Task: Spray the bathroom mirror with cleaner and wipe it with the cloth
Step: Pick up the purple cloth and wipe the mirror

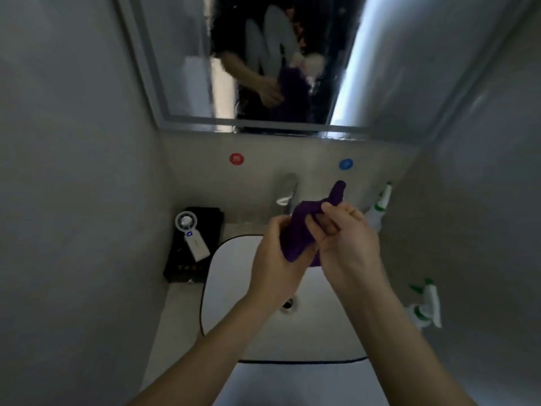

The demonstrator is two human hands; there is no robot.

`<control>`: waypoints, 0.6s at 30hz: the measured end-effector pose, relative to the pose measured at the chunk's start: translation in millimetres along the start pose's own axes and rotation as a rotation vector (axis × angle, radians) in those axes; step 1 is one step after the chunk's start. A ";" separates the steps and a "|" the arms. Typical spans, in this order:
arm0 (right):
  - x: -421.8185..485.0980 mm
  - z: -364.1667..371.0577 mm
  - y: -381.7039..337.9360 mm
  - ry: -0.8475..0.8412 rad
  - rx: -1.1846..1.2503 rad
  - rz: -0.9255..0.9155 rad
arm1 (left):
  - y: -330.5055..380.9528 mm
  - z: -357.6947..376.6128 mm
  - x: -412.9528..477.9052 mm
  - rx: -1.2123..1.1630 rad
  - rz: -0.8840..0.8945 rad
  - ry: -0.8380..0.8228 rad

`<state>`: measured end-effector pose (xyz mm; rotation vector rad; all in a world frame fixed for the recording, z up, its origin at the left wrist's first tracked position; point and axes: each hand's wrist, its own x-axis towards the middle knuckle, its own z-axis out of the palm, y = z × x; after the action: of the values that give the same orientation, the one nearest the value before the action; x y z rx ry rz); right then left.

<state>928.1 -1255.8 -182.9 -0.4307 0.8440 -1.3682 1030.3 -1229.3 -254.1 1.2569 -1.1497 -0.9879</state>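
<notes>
Left hand [272,253], just left of frame centre, is curled closed around the lower bunch of the purple cloth [301,230], over the sink [231,259]. Right hand [342,238], touching it on the right, pinches the cloth's upper part between thumb and fingers, so both hands have hold of it. The cloth is bunched, its long axis running from lower left up to upper right, with a loose tail poking out above the right hand toward the blue dot [346,164] on the wall. The mirror [181,54] lies straight above and beyond the hands, at the top of the frame, well apart from them; smeared white patches show on its glass. Two spray bottles sit to the right, one [380,206] near the right hand at centre right, another [424,306] lower down. Judging by this, the wipe means lifting the cloth upward and forward, and the right hand looks slightly nearer the glass.
</notes>
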 end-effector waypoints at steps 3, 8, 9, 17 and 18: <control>-2.4 -13.9 -20.1 0.097 0.001 -0.117 | 9.0 17.8 16.4 0.126 0.102 -0.091; -7.1 -47.4 -48.6 0.179 -0.071 -0.233 | 14.4 28.2 33.7 0.178 0.115 -0.298; -8.1 -53.0 -52.2 0.173 -0.113 -0.234 | 17.9 29.4 36.6 0.150 0.084 -0.326; -9.3 -86.4 -61.0 0.103 -0.580 -0.319 | 70.7 35.1 65.5 0.061 -0.138 -0.410; -9.9 -87.8 -59.6 0.076 -0.671 -0.360 | 77.2 35.9 69.2 0.069 -0.160 -0.415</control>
<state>823.3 -1240.1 -194.4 -1.0950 1.3353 -1.4059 1003.0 -1297.0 -172.1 1.2465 -1.4251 -1.3845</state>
